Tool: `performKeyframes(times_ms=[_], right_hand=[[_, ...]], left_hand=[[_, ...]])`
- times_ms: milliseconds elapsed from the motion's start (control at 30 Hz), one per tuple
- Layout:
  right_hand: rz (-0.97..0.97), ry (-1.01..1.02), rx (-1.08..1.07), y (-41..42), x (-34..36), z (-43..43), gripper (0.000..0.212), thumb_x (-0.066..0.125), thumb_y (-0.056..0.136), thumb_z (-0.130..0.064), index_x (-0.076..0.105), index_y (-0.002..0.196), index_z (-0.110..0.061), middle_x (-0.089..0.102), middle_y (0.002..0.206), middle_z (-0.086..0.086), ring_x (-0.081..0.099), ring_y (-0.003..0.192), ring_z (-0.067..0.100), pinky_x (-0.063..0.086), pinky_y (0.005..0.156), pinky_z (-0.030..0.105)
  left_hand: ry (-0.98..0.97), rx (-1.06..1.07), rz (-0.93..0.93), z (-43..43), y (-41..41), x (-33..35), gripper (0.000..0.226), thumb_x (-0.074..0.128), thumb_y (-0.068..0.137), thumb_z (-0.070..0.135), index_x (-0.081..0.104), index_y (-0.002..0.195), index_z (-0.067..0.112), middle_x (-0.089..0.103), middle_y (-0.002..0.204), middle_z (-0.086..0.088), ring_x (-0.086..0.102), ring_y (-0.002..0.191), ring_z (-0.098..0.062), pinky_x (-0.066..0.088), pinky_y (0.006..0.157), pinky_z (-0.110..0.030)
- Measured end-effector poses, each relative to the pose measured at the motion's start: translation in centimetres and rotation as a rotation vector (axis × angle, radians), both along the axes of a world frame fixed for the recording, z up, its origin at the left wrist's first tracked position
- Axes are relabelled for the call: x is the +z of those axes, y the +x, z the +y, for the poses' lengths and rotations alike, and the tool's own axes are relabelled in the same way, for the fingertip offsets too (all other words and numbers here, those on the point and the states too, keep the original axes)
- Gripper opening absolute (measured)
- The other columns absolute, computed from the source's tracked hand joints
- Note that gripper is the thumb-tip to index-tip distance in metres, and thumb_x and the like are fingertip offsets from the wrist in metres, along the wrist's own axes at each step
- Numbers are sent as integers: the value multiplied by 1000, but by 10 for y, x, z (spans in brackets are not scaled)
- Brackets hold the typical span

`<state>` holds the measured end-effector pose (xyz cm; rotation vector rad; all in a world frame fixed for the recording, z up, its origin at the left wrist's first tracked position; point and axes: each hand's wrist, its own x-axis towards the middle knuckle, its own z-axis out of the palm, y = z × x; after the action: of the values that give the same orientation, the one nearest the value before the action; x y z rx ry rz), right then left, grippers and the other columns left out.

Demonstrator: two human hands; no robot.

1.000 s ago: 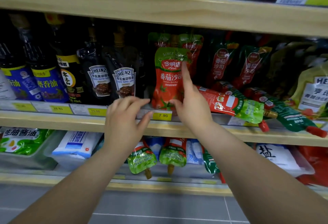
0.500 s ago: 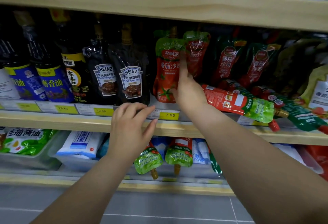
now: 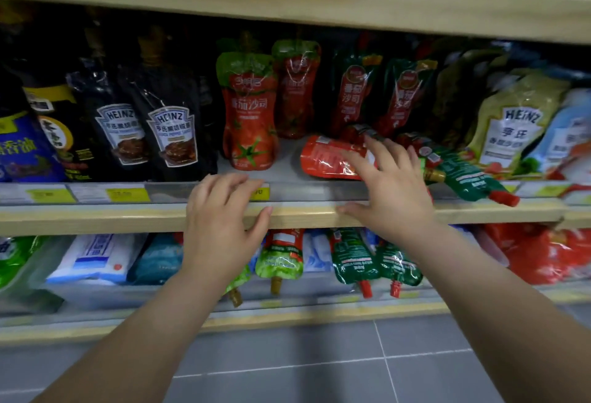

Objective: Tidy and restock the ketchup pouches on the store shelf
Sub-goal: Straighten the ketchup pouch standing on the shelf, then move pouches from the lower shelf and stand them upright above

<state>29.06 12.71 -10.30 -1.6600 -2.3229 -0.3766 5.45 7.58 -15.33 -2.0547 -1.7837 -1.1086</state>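
A red ketchup pouch with a green top (image 3: 249, 111) stands upright at the middle of the shelf (image 3: 297, 215), with a second one (image 3: 297, 89) behind it. To its right a red pouch (image 3: 329, 156) lies flat on the shelf. My right hand (image 3: 388, 190) hovers over that lying pouch, fingers spread, holding nothing. My left hand (image 3: 224, 223) rests open on the shelf's front edge, below the upright pouch. Dark green-and-red pouches (image 3: 353, 95) stand further back, and one green pouch with a red cap (image 3: 470, 179) lies on its side at the right.
Black Heinz sauce pouches (image 3: 172, 134) and dark bottles (image 3: 54, 134) fill the shelf's left. Pale Heinz pouches (image 3: 511, 127) stand at the right. On the lower shelf, green and red pouches (image 3: 281, 258) hang spout down among white and blue bags (image 3: 96, 257). Grey tiles lie below.
My right hand has let go of the upright pouch and moved right and down over the lying red pouch. The upright pouch stays standing. My left hand remains on the shelf edge.
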Motion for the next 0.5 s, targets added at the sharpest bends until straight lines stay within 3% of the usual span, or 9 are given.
performKeyframes(times_ms=[67, 200, 367, 500], right_hand=[[-93, -53, -73, 13, 4, -1, 80, 75, 71, -44, 37, 139, -30, 33, 148, 13, 28, 132, 40, 17, 110, 59], [-82, -21, -56, 24, 11, 0, 59, 59, 77, -2, 49, 132, -22, 46, 141, 9, 44, 120, 35, 35, 97, 47], [-39, 167, 88, 32, 18, -10, 31, 66, 72, -2, 70, 101, -11, 70, 105, 12, 62, 86, 35, 46, 74, 43], [-125, 263, 165, 32, 31, -15, 21, 55, 82, -11, 70, 97, -15, 69, 95, 5, 59, 85, 32, 42, 76, 43]], left_hand=[[-4, -48, -4, 1, 17, 4, 37, 65, 82, 32, 65, 114, 14, 62, 115, -7, 52, 110, -32, 39, 98, -48], [-23, -119, -29, 7, 45, 13, 39, 67, 83, 29, 62, 120, 16, 60, 121, -6, 50, 114, -30, 40, 99, -46], [-71, -222, -88, 20, 71, 29, 50, 68, 82, 31, 55, 129, 20, 55, 130, 0, 46, 119, -23, 35, 101, -32], [-101, -242, -134, 35, 91, 44, 60, 72, 78, 35, 51, 133, 25, 54, 134, 1, 45, 123, -20, 32, 104, -30]])
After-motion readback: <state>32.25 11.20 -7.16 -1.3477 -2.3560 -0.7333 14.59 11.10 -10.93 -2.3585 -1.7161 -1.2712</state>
